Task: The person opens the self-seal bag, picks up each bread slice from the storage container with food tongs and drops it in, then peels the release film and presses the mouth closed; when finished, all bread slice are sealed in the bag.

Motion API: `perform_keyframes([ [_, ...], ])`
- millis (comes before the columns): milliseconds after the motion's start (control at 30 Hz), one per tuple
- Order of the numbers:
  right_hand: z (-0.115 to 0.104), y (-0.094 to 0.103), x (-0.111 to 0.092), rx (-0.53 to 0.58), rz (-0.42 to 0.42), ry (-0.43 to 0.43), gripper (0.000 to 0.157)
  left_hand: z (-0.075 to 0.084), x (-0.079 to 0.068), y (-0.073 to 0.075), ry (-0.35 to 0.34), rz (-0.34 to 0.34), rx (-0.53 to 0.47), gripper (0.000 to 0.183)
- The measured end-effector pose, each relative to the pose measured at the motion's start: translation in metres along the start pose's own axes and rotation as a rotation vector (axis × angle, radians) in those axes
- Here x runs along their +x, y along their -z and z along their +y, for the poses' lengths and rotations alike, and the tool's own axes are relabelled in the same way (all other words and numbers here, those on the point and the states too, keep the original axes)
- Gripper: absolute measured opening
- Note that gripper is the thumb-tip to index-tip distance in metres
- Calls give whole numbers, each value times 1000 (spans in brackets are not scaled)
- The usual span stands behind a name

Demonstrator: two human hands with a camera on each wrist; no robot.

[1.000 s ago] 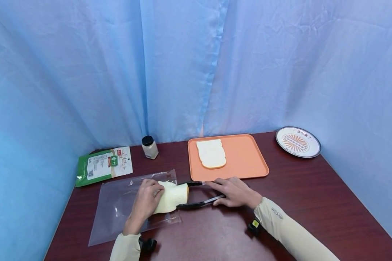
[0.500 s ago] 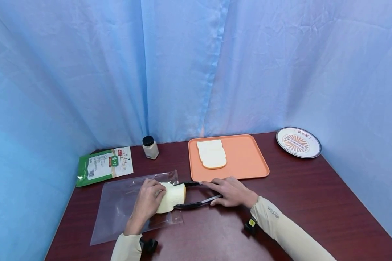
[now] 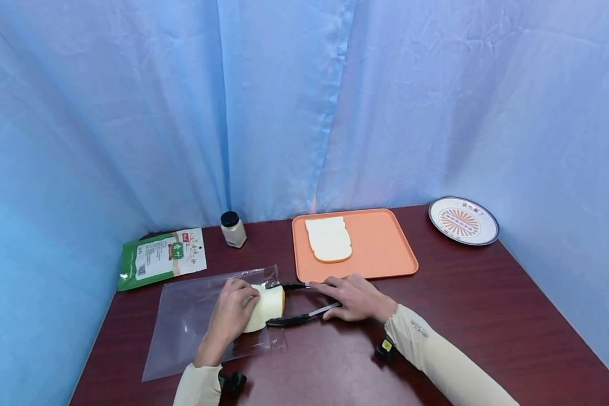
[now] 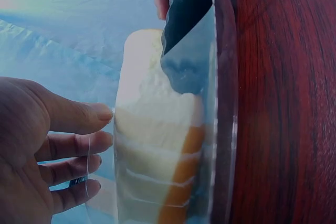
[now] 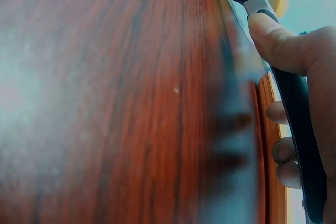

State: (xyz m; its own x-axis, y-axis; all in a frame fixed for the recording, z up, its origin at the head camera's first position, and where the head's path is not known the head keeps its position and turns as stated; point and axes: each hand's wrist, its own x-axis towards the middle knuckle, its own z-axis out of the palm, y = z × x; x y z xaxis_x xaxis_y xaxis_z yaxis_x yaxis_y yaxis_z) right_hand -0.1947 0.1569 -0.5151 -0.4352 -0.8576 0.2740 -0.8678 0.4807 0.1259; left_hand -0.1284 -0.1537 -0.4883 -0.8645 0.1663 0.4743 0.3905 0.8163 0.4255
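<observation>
Flat on the table, a clear plastic bag (image 3: 177,332) has its mouth toward the right. My left hand (image 3: 232,304) holds the upper film at the mouth; in the left wrist view the thumb and fingers meet the film. My right hand (image 3: 357,299) grips a pair of tongs (image 3: 294,320) with black tips and metal arms. Between the tips sits a slice of bread (image 3: 271,301), bowed and partly inside the bag. The left wrist view shows the lower part of this bread slice (image 4: 147,72) behind film. My left hand hides its left end in the head view.
Beyond the hands lies an orange tray (image 3: 380,242) with another bread slice (image 3: 330,239) on it. A black-lidded jar (image 3: 234,234) and a green-and-white packet (image 3: 162,256) stand back left. A patterned plate (image 3: 463,221) is back right. Blue curtains (image 3: 284,113) surround the table.
My right hand and the tongs have moved left, carrying the bread slice further into the bag. My left hand stays nearly in place, shifting slightly right with the bag.
</observation>
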Motion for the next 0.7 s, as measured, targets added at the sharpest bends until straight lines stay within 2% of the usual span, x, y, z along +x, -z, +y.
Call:
perform_keyframes([
  [100, -1, 0, 2, -7, -2, 1, 73, 0, 0, 0, -9, -1, 4, 12],
  [400, -3, -1, 5, -1, -30, -7, 71, 3, -1, -1, 25, -21, -8, 9],
  [700, -4, -3, 10, 3, -27, -5, 72, 2, 0, -2, -38, 27, -3, 14],
])
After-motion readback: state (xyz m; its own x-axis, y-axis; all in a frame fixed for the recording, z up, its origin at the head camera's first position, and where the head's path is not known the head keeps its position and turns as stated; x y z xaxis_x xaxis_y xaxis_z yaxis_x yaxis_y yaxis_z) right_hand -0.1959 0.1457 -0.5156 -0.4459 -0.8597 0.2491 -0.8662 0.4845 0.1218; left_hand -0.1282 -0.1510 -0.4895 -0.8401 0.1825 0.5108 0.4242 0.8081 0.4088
